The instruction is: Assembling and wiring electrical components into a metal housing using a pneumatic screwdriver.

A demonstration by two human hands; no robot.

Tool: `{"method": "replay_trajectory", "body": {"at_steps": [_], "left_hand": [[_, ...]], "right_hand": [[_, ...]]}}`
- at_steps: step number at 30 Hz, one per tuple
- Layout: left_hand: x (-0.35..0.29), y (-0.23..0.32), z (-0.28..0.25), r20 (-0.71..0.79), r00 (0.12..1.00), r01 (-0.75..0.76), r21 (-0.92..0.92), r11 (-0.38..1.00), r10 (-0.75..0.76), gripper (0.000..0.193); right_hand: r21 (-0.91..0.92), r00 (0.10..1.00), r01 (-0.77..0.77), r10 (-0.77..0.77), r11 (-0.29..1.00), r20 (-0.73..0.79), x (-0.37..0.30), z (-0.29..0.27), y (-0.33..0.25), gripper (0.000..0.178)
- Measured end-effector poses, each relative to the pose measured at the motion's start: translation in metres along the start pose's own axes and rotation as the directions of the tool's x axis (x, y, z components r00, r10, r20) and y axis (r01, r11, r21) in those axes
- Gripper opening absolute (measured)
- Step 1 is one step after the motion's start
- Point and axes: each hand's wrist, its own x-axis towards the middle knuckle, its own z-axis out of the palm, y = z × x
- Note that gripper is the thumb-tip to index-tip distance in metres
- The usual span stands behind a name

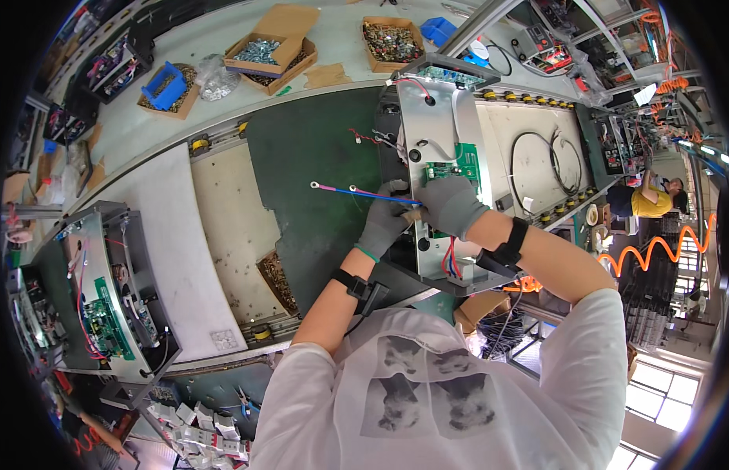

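while the right hand (455,207) pinches the blue cable (372,194), its long axis runs leftward across the left hand (384,222), nearer its ring terminal (314,185); the left's grip i cannot tell.

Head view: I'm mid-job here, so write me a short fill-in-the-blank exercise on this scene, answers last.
The left hand is gloved in the colour ____.
Partly covered by the right hand, the circuit board is coloured ____.
The blue wire has its free end toward the picture's ____ side.
The co-worker's top at far right is ____.
Missing words: grey; green; left; yellow.
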Motion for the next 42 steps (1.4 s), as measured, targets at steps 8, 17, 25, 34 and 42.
{"method": "replay_trajectory", "body": {"at_steps": [8,17,25,34,42], "left_hand": [[-0.035,0.011,-0.016,-0.095,0.868,-0.285,0.708,0.646,0.488,0.043],[-0.013,-0.01,-0.012,-0.197,0.93,-0.141,0.585,0.799,0.309,0.043],[-0.021,-0.006,-0.005,-0.076,0.961,-0.169,0.594,0.787,0.264,0.033],[-0.018,0.035,0.02,0.03,0.908,-0.266,0.812,0.52,0.418,0.036],[0.004,0.034,0.032,-0.009,0.944,-0.139,0.896,0.422,0.33,0.021]], "right_hand": [[0.274,0.959,-0.033,0.108,0.961,-0.262,0.005,0.013,0.022,0.022],[0.993,0.975,-0.102,0.19,-0.064,0.112,-0.035,-0.017,0.06,0.023],[0.998,0.985,0.033,0.166,0.062,-0.043,-0.051,-0.028,0.053,0.028],[0.973,0.895,0.21,0.381,0.095,-0.23,-0.071,-0.013,0.04,0.039],[0.937,0.825,0.348,0.481,-0.017,-0.297,-0.102,0.011,0.023,0.037]]}}
